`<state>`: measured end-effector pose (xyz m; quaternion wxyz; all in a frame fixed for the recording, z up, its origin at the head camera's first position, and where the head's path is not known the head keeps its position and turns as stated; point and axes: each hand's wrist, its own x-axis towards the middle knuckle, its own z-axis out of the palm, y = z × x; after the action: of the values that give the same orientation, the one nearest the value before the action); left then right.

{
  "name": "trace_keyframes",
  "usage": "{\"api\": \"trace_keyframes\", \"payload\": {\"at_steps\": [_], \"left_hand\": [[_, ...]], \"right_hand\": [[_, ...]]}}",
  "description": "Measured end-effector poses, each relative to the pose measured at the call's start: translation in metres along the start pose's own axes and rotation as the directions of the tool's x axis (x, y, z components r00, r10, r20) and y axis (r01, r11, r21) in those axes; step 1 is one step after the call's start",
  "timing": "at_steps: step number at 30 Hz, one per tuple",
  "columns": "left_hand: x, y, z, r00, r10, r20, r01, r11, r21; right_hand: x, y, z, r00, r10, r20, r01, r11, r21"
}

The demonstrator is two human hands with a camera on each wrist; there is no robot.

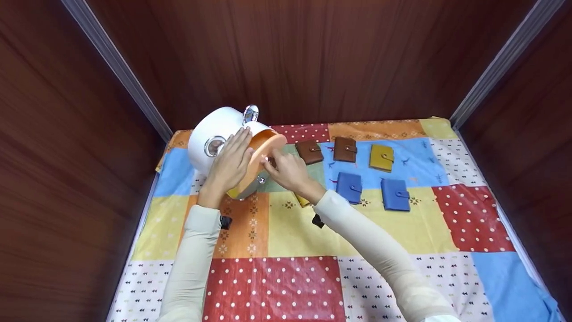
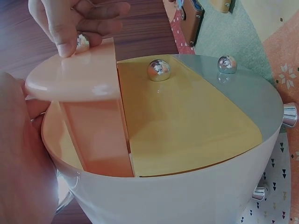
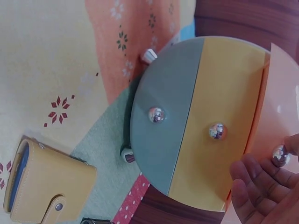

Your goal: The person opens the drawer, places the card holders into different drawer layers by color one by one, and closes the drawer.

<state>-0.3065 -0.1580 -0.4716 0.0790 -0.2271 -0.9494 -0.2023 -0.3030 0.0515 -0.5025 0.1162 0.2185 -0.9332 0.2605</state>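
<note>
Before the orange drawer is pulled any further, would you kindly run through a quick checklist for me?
1. Left hand steadies the white container: ok.
2. Right hand pinches the orange drawer's knob: ok.
3. Orange drawer partly out: ok.
4. Yellow drawer and grey drawer flush: ok.
5. Orange drawer's contents: cannot tell.
6. Yellow wallet lies apart from the container: ok.

Both arms reach forward in cream sleeves, forearms converging ahead of the body. The left hand (image 1: 230, 163) lies flat with its fingers straight and close together, pointing forward. The right hand (image 1: 286, 170) is curled, its thumb and fingertips (image 2: 70, 35) pinching inward toward the left hand.
</note>
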Motion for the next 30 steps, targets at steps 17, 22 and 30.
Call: {"api": "trace_keyframes", "payload": {"at_steps": [17,22,30], "left_hand": [[0.0,0.001,0.0,1.0,0.002,-0.009,-0.002,1.0,-0.015],[0.0,0.001,0.0,1.0,0.0,-0.009,-0.001,1.0,-0.023],[0.001,0.0,0.0,1.0,0.004,-0.007,-0.004,1.0,-0.011]], "right_hand": [[-0.022,0.007,-0.007,0.999,-0.027,-0.02,0.027,0.999,0.044],[-0.028,0.01,-0.007,0.998,-0.053,-0.036,0.055,0.997,0.045],[-0.035,0.014,-0.009,0.998,-0.052,-0.03,0.054,0.996,0.065]]}}
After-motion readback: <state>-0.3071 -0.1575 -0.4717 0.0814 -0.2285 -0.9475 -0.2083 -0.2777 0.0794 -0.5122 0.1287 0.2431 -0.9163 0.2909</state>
